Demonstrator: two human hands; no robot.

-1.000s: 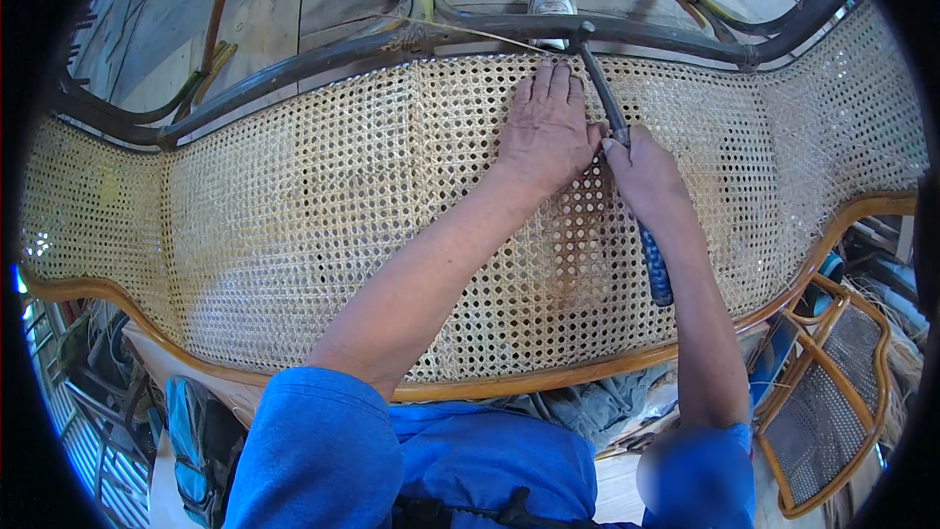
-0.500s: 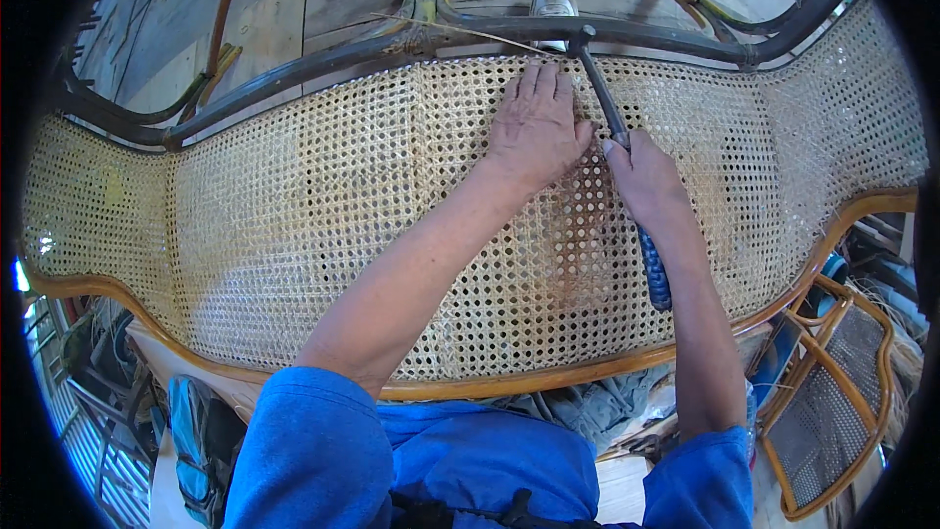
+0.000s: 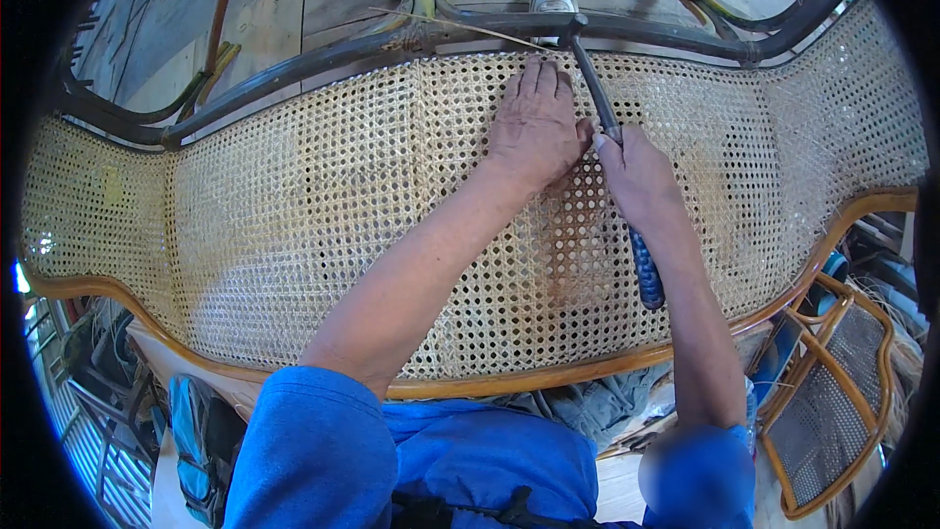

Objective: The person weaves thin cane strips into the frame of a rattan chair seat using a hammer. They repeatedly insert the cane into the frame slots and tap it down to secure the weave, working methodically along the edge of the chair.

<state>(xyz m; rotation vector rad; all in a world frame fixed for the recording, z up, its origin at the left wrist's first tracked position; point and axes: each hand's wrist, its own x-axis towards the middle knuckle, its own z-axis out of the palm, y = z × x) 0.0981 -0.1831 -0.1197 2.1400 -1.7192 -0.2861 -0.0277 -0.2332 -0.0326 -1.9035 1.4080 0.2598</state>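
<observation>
While the cane webbing (image 3: 294, 196), probably light, springy and easily torn, is covered near the dark frame rail (image 3: 666, 35) by the flattened left hand (image 3: 536, 127), the seemingly head-heavy hammer (image 3: 598, 88) is gripped mid-shaft over it by the right hand (image 3: 638, 174), its ribbed handle (image 3: 646, 269) best grasped for swinging.

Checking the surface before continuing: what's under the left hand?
Woven cane mesh shows around the left hand, which lies over it. The patch directly beneath is covered, so its condition cannot be seen.
</observation>
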